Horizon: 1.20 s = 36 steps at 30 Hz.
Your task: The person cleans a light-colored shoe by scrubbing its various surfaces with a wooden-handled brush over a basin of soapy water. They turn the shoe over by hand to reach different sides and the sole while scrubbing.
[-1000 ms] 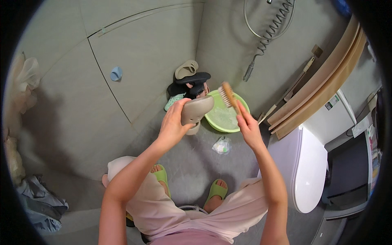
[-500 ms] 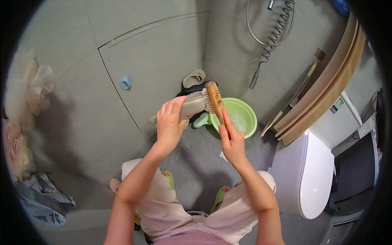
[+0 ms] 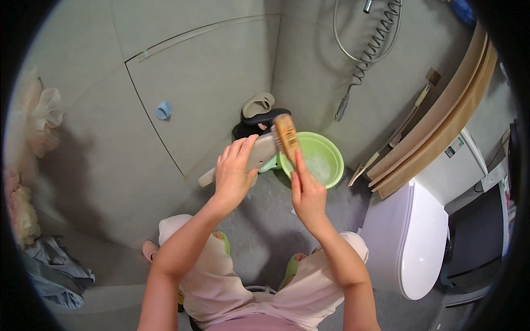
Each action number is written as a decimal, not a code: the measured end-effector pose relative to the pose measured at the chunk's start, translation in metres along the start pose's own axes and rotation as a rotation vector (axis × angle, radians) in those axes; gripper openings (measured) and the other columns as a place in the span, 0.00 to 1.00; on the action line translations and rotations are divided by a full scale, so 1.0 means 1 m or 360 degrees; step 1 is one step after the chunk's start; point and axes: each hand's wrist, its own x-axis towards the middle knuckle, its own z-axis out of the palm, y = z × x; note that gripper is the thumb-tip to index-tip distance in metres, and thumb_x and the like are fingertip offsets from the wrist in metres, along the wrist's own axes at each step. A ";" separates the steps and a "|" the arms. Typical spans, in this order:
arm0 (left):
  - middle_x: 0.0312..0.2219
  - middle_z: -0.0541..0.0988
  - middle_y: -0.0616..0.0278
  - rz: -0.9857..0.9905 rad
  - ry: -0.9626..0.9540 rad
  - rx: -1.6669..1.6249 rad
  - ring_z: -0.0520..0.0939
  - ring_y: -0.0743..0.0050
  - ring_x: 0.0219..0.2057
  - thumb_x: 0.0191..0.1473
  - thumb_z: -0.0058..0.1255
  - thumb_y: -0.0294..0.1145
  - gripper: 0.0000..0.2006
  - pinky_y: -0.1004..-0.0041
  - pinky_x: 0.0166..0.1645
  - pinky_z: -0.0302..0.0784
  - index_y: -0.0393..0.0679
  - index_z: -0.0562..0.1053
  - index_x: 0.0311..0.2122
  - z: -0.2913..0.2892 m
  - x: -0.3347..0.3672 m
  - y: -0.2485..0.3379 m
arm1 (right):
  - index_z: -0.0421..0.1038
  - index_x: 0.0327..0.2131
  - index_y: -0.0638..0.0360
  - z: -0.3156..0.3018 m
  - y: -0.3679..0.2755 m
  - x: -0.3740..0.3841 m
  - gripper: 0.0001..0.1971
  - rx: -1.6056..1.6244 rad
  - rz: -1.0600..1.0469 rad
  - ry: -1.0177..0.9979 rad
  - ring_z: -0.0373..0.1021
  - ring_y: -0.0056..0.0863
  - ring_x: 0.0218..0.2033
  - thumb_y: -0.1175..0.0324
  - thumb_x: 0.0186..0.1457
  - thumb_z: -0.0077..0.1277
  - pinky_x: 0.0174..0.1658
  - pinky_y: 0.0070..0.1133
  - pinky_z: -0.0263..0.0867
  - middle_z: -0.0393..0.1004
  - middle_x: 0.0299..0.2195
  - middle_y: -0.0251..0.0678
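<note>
Over the grey floor (image 3: 262,237), just left of the green basin (image 3: 338,160), the beige shoe (image 3: 261,150) sits in my left hand (image 3: 234,174), gripped with the fingers across its upper edge and the thumb on its lower side. My right hand (image 3: 309,194) is closed round the handle of the wooden brush (image 3: 286,135), whose bristles meet the shoe's right end, though blur hides the exact contact. I judge the step in hand to be scrubbing this 1 shoe. The next move, I think, calls for short strokes, with both hands firm so the shoe can't twist, then a turn to offer another face. The other shoes (image 3: 266,116) lie beyond, by the wall (image 3: 221,83).
</note>
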 end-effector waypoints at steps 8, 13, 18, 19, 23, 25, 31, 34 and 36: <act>0.51 0.70 0.61 -0.0050 -0.0023 -0.0042 0.71 0.56 0.54 0.37 0.64 0.18 0.39 0.60 0.55 0.68 0.50 0.65 0.58 0.007 0.002 0.002 | 0.62 0.63 0.52 0.010 0.009 0.000 0.31 0.0028 -0.0221 0.0173 0.70 0.35 0.19 0.72 0.54 0.55 0.23 0.29 0.67 0.74 0.23 0.39; 0.51 0.71 0.60 -0.0030 0.0031 -0.0047 0.71 0.54 0.54 0.36 0.65 0.18 0.39 0.60 0.55 0.68 0.49 0.66 0.57 0.010 0.002 0.001 | 0.62 0.63 0.53 0.010 -0.003 -0.013 0.29 0.0059 -0.0244 -0.0040 0.74 0.39 0.24 0.74 0.57 0.52 0.29 0.30 0.70 0.77 0.27 0.45; 0.51 0.72 0.62 0.0138 0.0048 0.0054 0.71 0.56 0.54 0.36 0.65 0.18 0.39 0.59 0.58 0.64 0.51 0.66 0.57 0.012 0.005 0.003 | 0.61 0.63 0.53 -0.003 0.008 -0.002 0.29 0.0245 0.0119 0.0063 0.76 0.42 0.27 0.73 0.58 0.52 0.32 0.31 0.71 0.78 0.32 0.49; 0.50 0.73 0.62 0.0126 0.0070 0.0034 0.71 0.57 0.54 0.36 0.64 0.17 0.39 0.59 0.58 0.63 0.52 0.66 0.57 0.013 0.004 0.004 | 0.61 0.63 0.53 -0.002 0.007 -0.007 0.28 0.0280 0.0089 0.0075 0.76 0.42 0.28 0.73 0.58 0.51 0.33 0.31 0.71 0.78 0.33 0.49; 0.52 0.72 0.62 0.0059 0.0088 -0.0023 0.71 0.57 0.55 0.36 0.63 0.16 0.39 0.59 0.59 0.63 0.53 0.66 0.57 0.011 0.001 -0.005 | 0.59 0.64 0.54 0.006 0.004 -0.011 0.28 0.0229 -0.0220 0.0028 0.75 0.31 0.30 0.76 0.60 0.47 0.38 0.21 0.69 0.76 0.46 0.51; 0.53 0.71 0.61 0.0049 0.0018 0.0035 0.71 0.56 0.55 0.37 0.62 0.15 0.38 0.59 0.59 0.62 0.51 0.66 0.57 0.009 0.002 -0.002 | 0.59 0.64 0.54 -0.005 0.002 -0.006 0.28 0.0312 0.0304 -0.0216 0.77 0.30 0.39 0.76 0.60 0.47 0.43 0.23 0.69 0.76 0.48 0.50; 0.54 0.70 0.58 0.0008 0.0023 0.0015 0.68 0.52 0.59 0.39 0.60 0.14 0.37 0.55 0.60 0.63 0.51 0.64 0.57 0.012 0.005 -0.006 | 0.58 0.65 0.52 0.001 0.009 -0.008 0.28 0.0289 -0.0160 0.0095 0.78 0.40 0.31 0.73 0.61 0.47 0.36 0.28 0.71 0.78 0.36 0.52; 0.54 0.70 0.56 0.0036 0.0031 0.0072 0.66 0.50 0.61 0.39 0.60 0.14 0.38 0.53 0.61 0.63 0.51 0.63 0.58 0.011 0.004 -0.013 | 0.57 0.65 0.52 -0.006 0.005 -0.004 0.28 0.0336 0.0292 -0.0164 0.75 0.38 0.27 0.73 0.61 0.47 0.35 0.26 0.70 0.78 0.34 0.51; 0.54 0.70 0.55 -0.0009 0.0008 0.0009 0.65 0.49 0.62 0.40 0.60 0.14 0.38 0.54 0.61 0.63 0.51 0.63 0.58 0.009 0.003 -0.008 | 0.58 0.65 0.52 -0.005 0.011 -0.006 0.28 0.0413 0.0183 0.0011 0.74 0.37 0.26 0.74 0.61 0.47 0.35 0.25 0.69 0.77 0.34 0.50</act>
